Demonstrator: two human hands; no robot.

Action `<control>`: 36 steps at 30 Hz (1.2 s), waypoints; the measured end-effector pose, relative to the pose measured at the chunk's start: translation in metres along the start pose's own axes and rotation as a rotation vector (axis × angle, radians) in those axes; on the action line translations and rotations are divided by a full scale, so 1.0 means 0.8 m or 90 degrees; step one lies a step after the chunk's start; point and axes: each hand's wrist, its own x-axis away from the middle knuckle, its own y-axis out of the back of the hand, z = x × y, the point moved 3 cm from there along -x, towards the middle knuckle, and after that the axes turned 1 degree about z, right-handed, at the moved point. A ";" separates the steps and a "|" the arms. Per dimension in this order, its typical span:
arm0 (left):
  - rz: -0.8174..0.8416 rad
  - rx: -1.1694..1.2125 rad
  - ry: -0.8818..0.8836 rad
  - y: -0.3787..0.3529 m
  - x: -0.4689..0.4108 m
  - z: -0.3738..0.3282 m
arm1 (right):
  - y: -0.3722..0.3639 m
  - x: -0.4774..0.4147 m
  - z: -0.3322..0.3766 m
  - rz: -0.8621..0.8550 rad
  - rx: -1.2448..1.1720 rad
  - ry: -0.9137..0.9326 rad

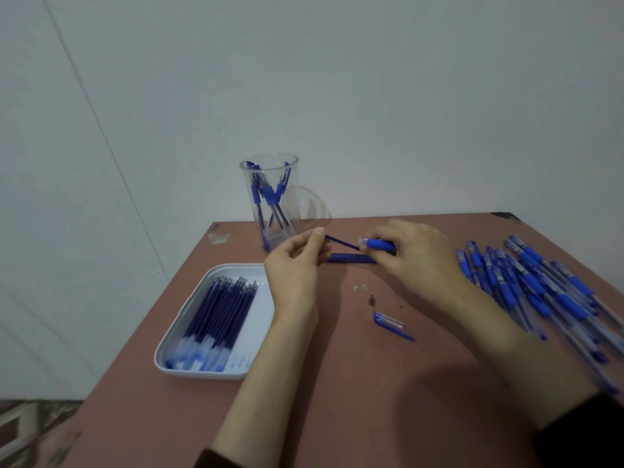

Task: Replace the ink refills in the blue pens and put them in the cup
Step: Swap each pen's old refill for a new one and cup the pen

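Mid-frame, the left hand [297, 265] pinches a refill [341, 243] whose other end sits in the pen [380, 244] gripped by the right hand [418, 261]. A few pens stand in the cup [270, 197], upper centre. The pile [540, 292] at right and the full tray [216, 373] at lower left suggest most work remains.

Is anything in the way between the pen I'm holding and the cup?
Only your own left hand, pinching the refill that sticks out of the pen in your right hand, lies toward the cup. The cup's mouth is open.
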 end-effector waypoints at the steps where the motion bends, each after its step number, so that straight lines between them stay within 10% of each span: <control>1: -0.002 0.018 0.011 0.001 -0.001 0.000 | -0.003 -0.004 0.002 0.004 -0.004 0.000; 21: -0.026 -0.015 -0.017 0.005 -0.004 0.001 | -0.034 -0.009 0.005 0.181 -0.259 -0.078; 27: -0.051 -0.062 -0.048 0.008 -0.005 -0.003 | -0.035 -0.018 -0.009 0.156 0.081 -0.015; 36: -0.078 -0.022 -0.024 0.011 -0.003 -0.009 | -0.051 -0.030 -0.005 0.155 0.125 0.076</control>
